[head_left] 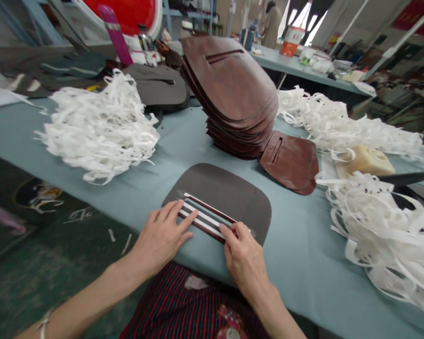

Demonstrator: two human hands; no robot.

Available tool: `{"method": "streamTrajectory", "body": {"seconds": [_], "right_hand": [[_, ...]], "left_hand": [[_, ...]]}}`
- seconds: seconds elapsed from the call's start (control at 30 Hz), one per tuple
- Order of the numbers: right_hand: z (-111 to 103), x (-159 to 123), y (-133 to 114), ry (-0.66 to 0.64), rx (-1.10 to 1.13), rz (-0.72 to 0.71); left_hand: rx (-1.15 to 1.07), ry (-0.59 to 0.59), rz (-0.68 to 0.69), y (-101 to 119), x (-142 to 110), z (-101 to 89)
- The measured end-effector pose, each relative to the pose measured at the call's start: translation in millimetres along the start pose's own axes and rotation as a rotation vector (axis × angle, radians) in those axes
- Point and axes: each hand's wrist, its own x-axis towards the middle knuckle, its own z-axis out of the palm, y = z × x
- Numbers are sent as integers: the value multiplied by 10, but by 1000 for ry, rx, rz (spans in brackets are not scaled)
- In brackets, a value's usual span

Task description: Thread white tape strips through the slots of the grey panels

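Note:
A dark grey rounded panel lies flat on the table in front of me, with a long slot framed by brown leather edging and white tape strips. My left hand rests at the slot's left end, fingers stretched out and fingertips touching the strips. At the right end is my right hand, its fingers curled, with thumb and forefinger closed on the end of the taped brown edging. Past the panel stands a tall stack of brown leather panels, the top one slotted. A smaller brown leather piece lies beside it.
Heaps of white strips lie at the left, back right and front right. A yellowish block sits at right. Behind are dark grey panels and a magenta bottle. A person stands far back.

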Motion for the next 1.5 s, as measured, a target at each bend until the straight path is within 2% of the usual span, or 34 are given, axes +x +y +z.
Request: {"method": "streamTrajectory", "body": {"seconds": [0.1, 0.23, 0.4, 0.53, 0.67, 0.83, 1.03, 1.2, 1.33, 1.4, 1.5], "right_hand": [[18, 105, -28, -44, -19, -9], [-17, 256, 27, -95, -5, 31], [-32, 448, -2, -185, -237, 109], [-15, 520, -39, -206, -340, 69], [4, 494, 31, -134, -345, -2], [97, 486, 67, -17, -218, -51], [344, 821, -330, 126, -26, -171], [485, 1060, -651, 176, 56, -262], [470, 905, -606, 164, -85, -346], [423, 712, -443, 166, -165, -377], [310, 334, -66, 196, -235, -441]], "left_hand": [[-48, 38, -11, -38, 143, 0], [-109, 96, -46, -60, 188, 27], [-215, 141, -124, -66, 147, 74], [-321, 155, -167, -123, 133, 75], [-389, 173, -191, -172, 128, 72], [-418, 199, -196, -181, 123, 63], [-437, 189, -213, -172, 120, 28], [-435, 154, -237, -176, 132, -6], [-391, 131, -209, -188, 151, -14], [-349, 135, -185, -196, 156, -3], [-298, 131, -152, -206, 157, 19]]}}
